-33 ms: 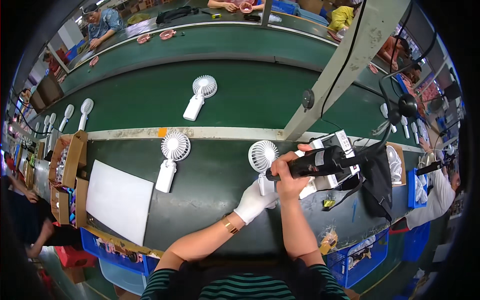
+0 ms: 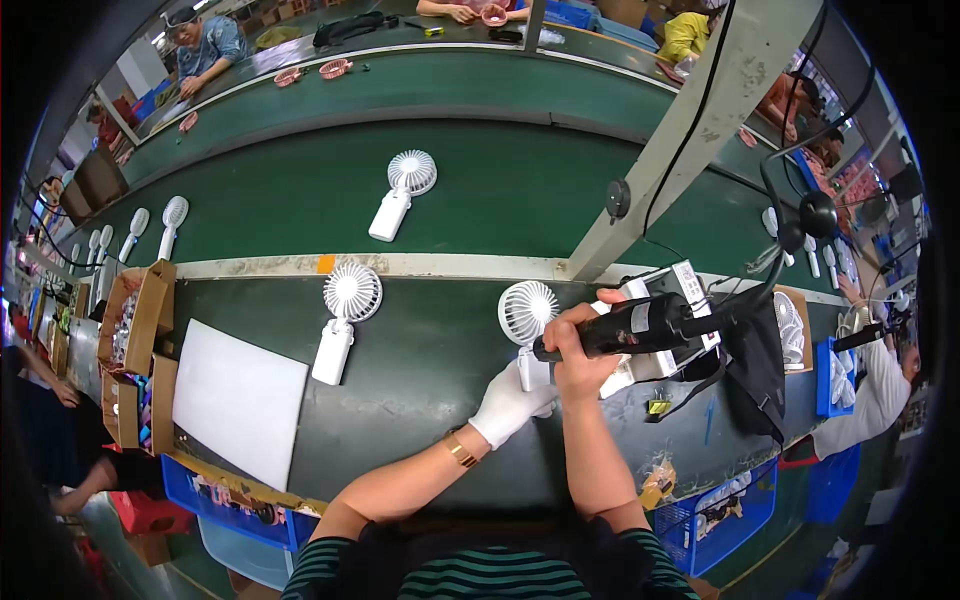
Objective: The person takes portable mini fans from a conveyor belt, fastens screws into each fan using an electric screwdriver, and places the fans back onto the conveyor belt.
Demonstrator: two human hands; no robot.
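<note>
My left hand [image 2: 510, 405], in a white glove, is closed around the handle of a white handheld fan [image 2: 528, 312] lying on the dark worktable. Its round slatted head points away from me. My bare right hand [image 2: 582, 368] grips a black electric screwdriver [image 2: 640, 325], held nearly level with its tip end over the fan's handle. The tip's contact with the handle is hidden. Left of my hands lies a second white fan [image 2: 333, 350], and a third white fan [image 2: 390, 215] rests on the green belt.
A white foam sheet [image 2: 240, 400] and cardboard boxes [image 2: 150, 310] occupy the left side. A slanted metal post [image 2: 690, 130] rises beyond my right hand. A black bag [image 2: 755, 375] and a blue basket [image 2: 735, 520] are at the right. Other people sit around the belts.
My hands, the screwdriver and the held fan stay in place. The fan on the belt has shifted very slightly right. A person's arm at the left edge has moved lower.
</note>
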